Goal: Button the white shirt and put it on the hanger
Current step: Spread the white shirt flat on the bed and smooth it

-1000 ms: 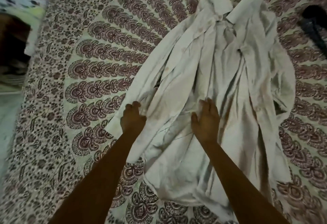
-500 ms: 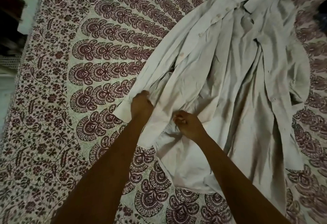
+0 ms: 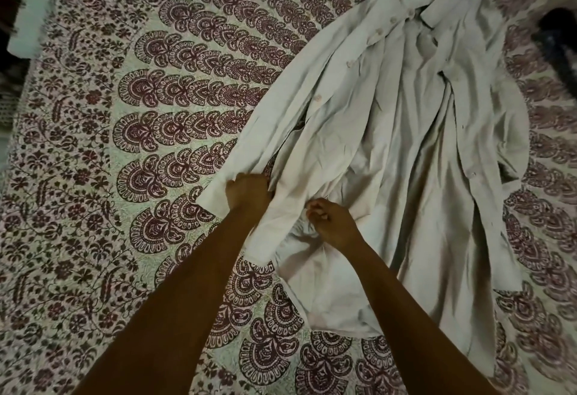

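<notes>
A white shirt lies unbuttoned and crumpled on a patterned bedspread, collar at the top right. Its button strip runs diagonally down to the left, with several buttons showing. My left hand grips the lower end of that strip, fingers curled into the cloth. Beside it, my right hand pinches a bunch of the shirt's lower front fabric. The two hands are a short gap apart. No hanger is in view.
The maroon and cream bedspread covers the whole bed. A dark object lies at the right edge near the collar. The bed's left edge and a pale block show at the top left.
A second ago my right hand lay flat on the shirt; it has since curled and pinched the cloth. My left hand closed on the button strip. The shirt's lower front is bunched toward my hands.
</notes>
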A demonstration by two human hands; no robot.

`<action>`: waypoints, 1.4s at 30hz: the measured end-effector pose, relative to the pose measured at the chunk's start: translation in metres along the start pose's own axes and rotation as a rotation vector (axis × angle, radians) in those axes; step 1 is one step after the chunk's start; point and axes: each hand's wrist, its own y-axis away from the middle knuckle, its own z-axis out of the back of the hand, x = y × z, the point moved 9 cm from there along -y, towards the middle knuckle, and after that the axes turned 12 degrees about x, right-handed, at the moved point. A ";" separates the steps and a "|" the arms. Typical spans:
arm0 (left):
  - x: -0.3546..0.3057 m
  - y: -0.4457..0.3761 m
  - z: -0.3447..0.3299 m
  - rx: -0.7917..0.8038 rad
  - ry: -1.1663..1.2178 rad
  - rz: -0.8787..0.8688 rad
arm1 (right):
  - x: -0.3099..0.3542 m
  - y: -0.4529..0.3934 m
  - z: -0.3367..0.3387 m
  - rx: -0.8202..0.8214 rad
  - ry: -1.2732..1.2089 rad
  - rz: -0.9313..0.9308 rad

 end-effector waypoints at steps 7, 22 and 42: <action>0.015 0.071 0.088 -0.440 0.584 -0.208 | 0.028 0.015 0.044 -0.264 -0.202 0.102; -0.076 0.144 -0.017 0.307 0.140 -0.661 | 0.001 0.017 0.108 -0.464 -0.877 -0.120; -0.041 0.034 -0.052 0.314 0.370 -0.174 | -0.066 0.003 0.149 -0.568 -0.540 -0.154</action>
